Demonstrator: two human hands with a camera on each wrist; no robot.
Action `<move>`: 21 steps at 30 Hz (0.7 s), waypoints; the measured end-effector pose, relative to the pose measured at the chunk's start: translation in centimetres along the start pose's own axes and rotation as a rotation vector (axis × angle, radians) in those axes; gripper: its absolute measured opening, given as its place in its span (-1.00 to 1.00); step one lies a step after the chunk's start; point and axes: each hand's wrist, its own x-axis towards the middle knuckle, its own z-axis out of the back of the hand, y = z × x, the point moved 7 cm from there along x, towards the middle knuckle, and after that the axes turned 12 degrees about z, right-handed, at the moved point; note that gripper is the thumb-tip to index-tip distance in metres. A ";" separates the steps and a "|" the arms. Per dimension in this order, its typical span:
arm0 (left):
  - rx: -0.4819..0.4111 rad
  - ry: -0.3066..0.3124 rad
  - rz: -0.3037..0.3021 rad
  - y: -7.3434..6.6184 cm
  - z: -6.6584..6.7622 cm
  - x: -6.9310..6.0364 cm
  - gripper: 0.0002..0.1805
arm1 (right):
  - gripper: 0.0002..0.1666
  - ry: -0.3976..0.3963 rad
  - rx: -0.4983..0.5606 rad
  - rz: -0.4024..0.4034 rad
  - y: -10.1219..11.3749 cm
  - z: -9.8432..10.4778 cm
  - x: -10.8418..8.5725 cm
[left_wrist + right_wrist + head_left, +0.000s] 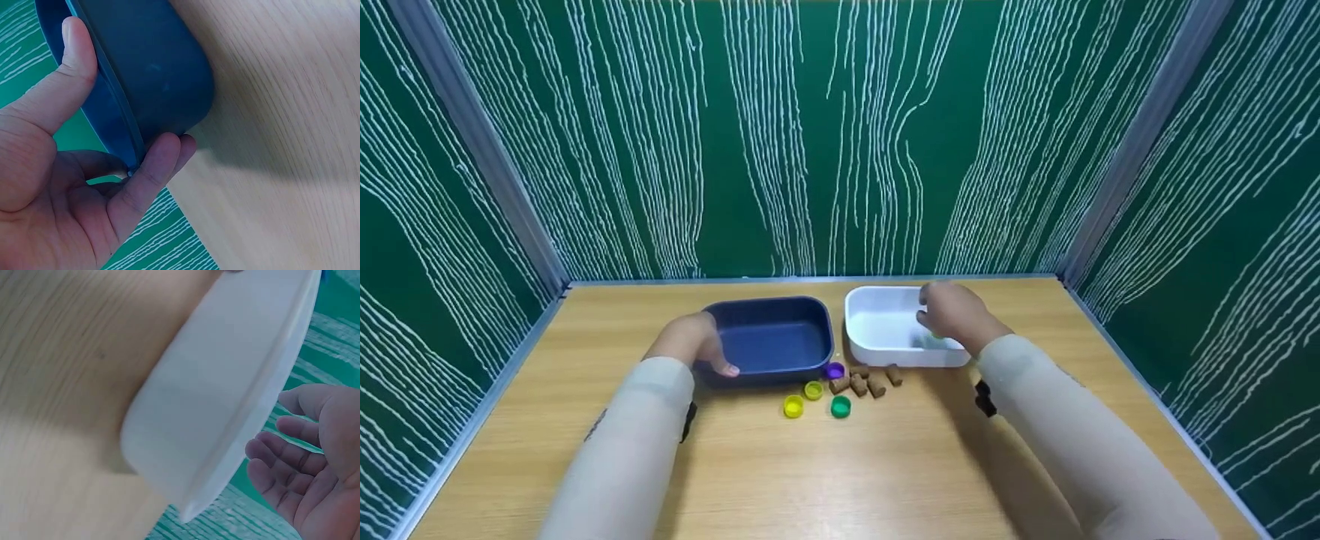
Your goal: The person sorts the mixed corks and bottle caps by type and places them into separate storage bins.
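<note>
My left hand [688, 343] grips the left side of a dark blue tub [776, 373]; in the left wrist view its thumb lies over the rim and its fingertips touch the outer wall. Above the right part of a white tub [877, 355] hovers my right hand [958, 315], its fingers loosely bent with nothing between them. Just under it, a blurred greenish spot [936, 337] shows inside the white tub, too unclear to name. In the right wrist view, the white tub's wall [191, 399] stands beside the fingers.
In front of the tubs lie several brown corks [859, 385], a purple cap [835, 370], a green cap [841, 407] and two yellow caps, one nearer [793, 406] and one farther [813, 390]. Green panels [840, 150] with white wavy lines enclose the wooden table [840, 480].
</note>
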 end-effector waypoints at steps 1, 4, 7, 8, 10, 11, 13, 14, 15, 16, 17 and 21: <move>0.002 0.001 0.000 0.0 0.0 0.0 0.25 | -0.56 -0.011 -0.015 0.025 0.7 0.2 -0.1; 0.005 0.006 0.003 0.0 0.0 0.1 0.25 | -0.58 -0.046 -0.053 0.115 2.8 0.4 -0.5; 0.005 0.012 0.009 0.0 0.0 0.1 0.24 | -0.58 -0.072 -0.078 0.197 5.1 0.4 -1.0; 0.011 0.014 0.009 0.0 0.0 0.1 0.24 | -0.59 -0.077 -0.080 0.223 5.9 0.2 -1.2; 0.022 0.017 0.012 0.0 0.0 0.1 0.25 | -0.60 -0.090 -0.096 0.284 7.5 -0.1 -1.6; 0.027 0.019 0.013 0.0 0.0 0.1 0.26 | -0.61 -0.089 -0.090 0.298 8.2 -0.4 -1.8; 0.031 0.023 0.019 0.1 0.0 0.1 0.29 | -0.63 -0.083 -0.085 0.325 9.5 -1.0 -2.2; 0.023 0.025 0.027 0.2 0.0 0.1 0.30 | -0.63 -0.073 -0.076 0.331 10.1 -1.4 -2.4; 0.016 0.028 0.034 0.2 0.0 0.1 0.31 | -0.64 -0.064 -0.069 0.339 10.7 -1.7 -2.6; 0.010 0.030 0.038 0.2 -0.1 0.1 0.31 | -0.64 -0.052 -0.057 0.340 11.2 -2.1 -2.7; 0.000 0.030 0.042 0.3 -0.1 0.2 0.31 | -0.65 -0.044 -0.047 0.343 11.6 -2.4 -2.9; -0.026 0.023 0.049 0.3 -0.2 0.6 0.30 | -0.76 -0.070 -0.068 0.428 13.5 -3.3 -3.5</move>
